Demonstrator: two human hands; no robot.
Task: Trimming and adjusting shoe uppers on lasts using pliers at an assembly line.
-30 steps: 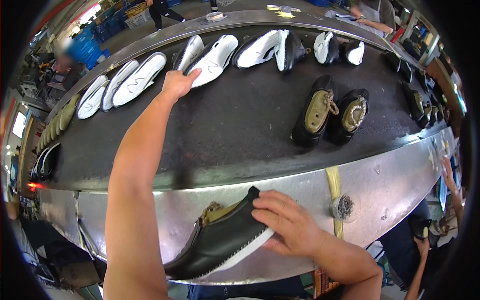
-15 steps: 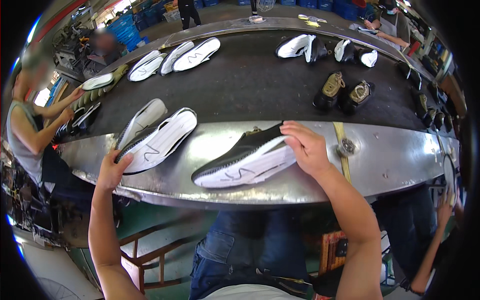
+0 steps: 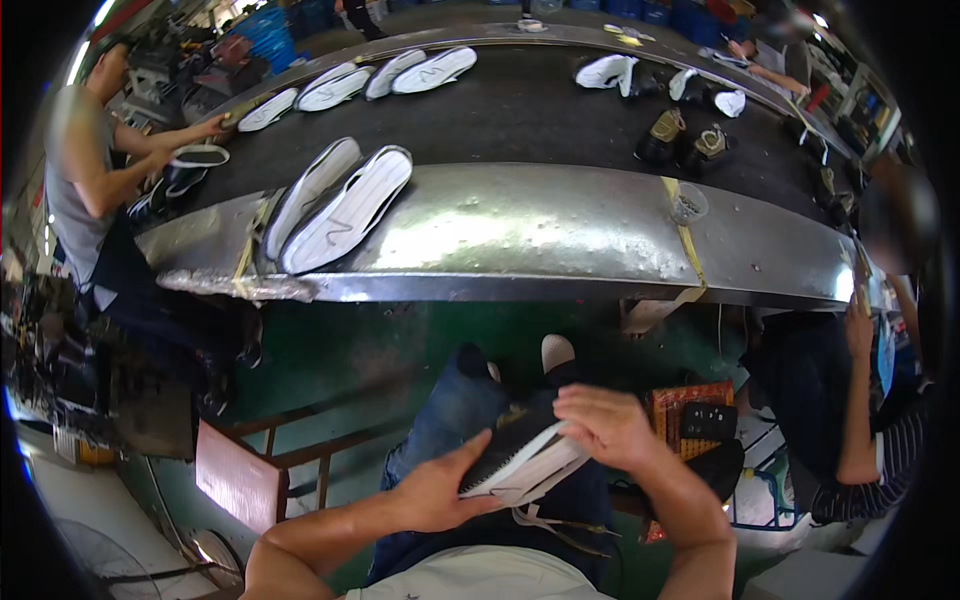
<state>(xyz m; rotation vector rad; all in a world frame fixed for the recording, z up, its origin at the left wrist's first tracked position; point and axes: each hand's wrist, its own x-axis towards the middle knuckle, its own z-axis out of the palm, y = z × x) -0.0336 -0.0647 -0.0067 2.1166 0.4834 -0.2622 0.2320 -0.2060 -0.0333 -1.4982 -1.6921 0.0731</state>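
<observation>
Watching remotely: left hand (image 3: 442, 490) and right hand (image 3: 606, 428) grip black leather, white-soled shoe (image 3: 532, 470) above lap (image 3: 440, 415) | left has released dark, white-soled pair (image 3: 345, 215) on silver metal desk (image 3: 520, 215), near left | I judge support now steadier

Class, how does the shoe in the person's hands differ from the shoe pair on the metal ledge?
The held shoe is in the left hand and right hand; the shoe pair rests on the metal ledge. The held shoe is single; the shoe pair lies side by side. Both show white soles.
</observation>
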